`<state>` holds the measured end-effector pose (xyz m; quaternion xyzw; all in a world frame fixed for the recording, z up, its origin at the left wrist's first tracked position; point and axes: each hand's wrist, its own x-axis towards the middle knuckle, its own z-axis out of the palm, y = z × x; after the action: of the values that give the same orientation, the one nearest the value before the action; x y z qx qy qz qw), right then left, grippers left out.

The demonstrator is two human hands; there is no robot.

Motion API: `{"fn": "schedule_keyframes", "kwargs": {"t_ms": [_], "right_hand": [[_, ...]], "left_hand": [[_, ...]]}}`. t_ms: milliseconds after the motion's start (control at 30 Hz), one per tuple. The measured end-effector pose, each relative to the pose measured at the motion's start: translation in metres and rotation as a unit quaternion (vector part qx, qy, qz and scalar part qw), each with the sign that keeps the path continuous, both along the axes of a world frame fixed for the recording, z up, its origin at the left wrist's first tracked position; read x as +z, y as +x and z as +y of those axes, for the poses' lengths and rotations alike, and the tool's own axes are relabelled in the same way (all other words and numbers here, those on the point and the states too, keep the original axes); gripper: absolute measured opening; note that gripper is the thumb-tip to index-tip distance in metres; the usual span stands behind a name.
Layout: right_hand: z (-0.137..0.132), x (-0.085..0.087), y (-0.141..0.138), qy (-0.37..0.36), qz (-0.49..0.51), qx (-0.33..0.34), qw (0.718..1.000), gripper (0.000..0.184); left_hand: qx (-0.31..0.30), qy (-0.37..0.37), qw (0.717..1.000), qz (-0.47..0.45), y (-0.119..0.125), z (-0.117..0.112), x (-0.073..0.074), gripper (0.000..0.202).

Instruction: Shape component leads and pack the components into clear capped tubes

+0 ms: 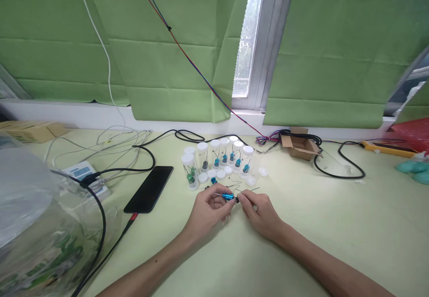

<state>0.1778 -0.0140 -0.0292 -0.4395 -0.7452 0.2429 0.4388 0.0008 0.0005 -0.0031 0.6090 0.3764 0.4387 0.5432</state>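
My left hand (214, 205) is closed around a small shiny blue metal cylinder (228, 196) with a thin wire sticking out of its left end. At its right end, my right hand (259, 210) pinches with thumb and fingers near a small dark tip; what exactly it grips is too small to make out. Just beyond the hands lie another blue piece (213, 180) and a few thin bent wires (235, 182). Behind these stand several clear tubes with white caps (202, 156), holding blue, green or grey pieces on wires. Loose white caps (250, 181) lie in front of the tubes.
A black phone (149, 189) with a plugged cable lies left, beside a white power strip (87, 177). A large clear plastic container (27, 207) fills the near left. At the back are an open cardboard box (300, 147), black cables (338, 176) and a yellow tool (389, 148).
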Motion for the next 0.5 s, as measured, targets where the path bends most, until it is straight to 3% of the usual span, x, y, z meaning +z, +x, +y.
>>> {"fn": "schedule_keyframes", "kwargs": {"t_ms": [133, 267, 500], "right_hand": [[0.0003, -0.0001, -0.0005, 0.001, -0.006, -0.005, 1.0, 0.034], [0.0, 0.0001, -0.001, -0.006, -0.001, -0.006, 1.0, 0.021], [0.0, -0.0018, -0.0005, -0.011, 0.027, 0.015, 0.999, 0.025]], "left_hand": [[0.001, -0.004, 1.0, -0.005, 0.0005, -0.0002, 0.0004, 0.022], [0.013, -0.008, 1.0, -0.016, 0.0, 0.0007, 0.0013, 0.022], [0.013, -0.014, 0.999, -0.031, 0.0, 0.0032, 0.0022, 0.022]]}}
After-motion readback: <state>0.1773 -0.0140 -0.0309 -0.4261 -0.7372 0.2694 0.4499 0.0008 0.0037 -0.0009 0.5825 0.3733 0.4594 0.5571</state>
